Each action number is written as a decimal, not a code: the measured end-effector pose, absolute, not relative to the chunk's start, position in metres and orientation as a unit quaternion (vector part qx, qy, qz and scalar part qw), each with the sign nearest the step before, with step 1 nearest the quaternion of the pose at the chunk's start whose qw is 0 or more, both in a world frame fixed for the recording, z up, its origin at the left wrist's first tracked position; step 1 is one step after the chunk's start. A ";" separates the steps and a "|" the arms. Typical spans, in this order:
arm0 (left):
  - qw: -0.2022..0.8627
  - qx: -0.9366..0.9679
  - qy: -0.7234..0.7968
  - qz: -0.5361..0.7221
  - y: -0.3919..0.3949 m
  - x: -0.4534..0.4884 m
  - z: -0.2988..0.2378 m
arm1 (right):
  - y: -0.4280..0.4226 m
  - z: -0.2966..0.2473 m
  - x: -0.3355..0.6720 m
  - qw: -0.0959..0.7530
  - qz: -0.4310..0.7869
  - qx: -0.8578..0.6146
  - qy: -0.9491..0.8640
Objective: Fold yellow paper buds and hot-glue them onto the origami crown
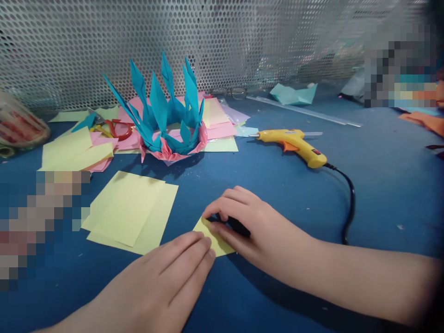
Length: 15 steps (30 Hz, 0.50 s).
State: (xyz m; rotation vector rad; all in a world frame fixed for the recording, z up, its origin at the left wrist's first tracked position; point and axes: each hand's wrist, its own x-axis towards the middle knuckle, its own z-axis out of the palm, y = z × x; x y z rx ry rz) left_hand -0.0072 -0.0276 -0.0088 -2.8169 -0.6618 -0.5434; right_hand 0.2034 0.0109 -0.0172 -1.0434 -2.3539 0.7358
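A small folded yellow paper [212,237] lies on the blue table near the front. My left hand [163,282] rests flat with its fingers together, the fingertips pressing on the paper's near edge. My right hand [249,226] is curled over the paper's far side, fingers bent and pinching its edge. Most of the paper is hidden under the two hands. Left of them lie two overlapping yellow sheets [130,212].
A blue and pink origami crown shape [168,118] stands behind on a spread of pink and yellow papers. A yellow glue gun [294,144] lies at the right with its black cord [348,203] curving forward. Red scissors [120,128], a clear ruler [305,111] and a perforated metal wall [222,41] are at the back.
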 end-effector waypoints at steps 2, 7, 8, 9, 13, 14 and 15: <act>0.104 -0.954 -0.220 -0.177 -0.029 -0.008 -0.010 | 0.010 -0.019 0.204 0.232 0.249 -0.371 -0.864; 0.115 -0.951 -0.231 -0.171 -0.035 -0.007 -0.019 | 0.008 -0.021 0.204 0.215 0.206 -0.349 -0.889; 0.112 -0.956 -0.222 -0.155 -0.035 -0.007 -0.019 | 0.008 -0.021 0.204 0.213 0.190 -0.339 -0.896; 0.118 -0.957 -0.209 -0.162 -0.035 -0.006 -0.018 | 0.008 -0.021 0.205 0.210 0.172 -0.331 -0.904; 0.127 -0.954 -0.204 -0.179 -0.029 -0.003 -0.011 | 0.009 -0.020 0.206 0.193 0.102 -0.312 -0.924; 0.126 -0.951 -0.209 -0.192 -0.028 -0.002 -0.010 | 0.008 -0.020 0.206 0.189 0.085 -0.308 -0.929; 0.122 -0.950 -0.212 -0.196 -0.027 -0.002 -0.010 | 0.007 -0.019 0.207 0.185 0.063 -0.301 -0.933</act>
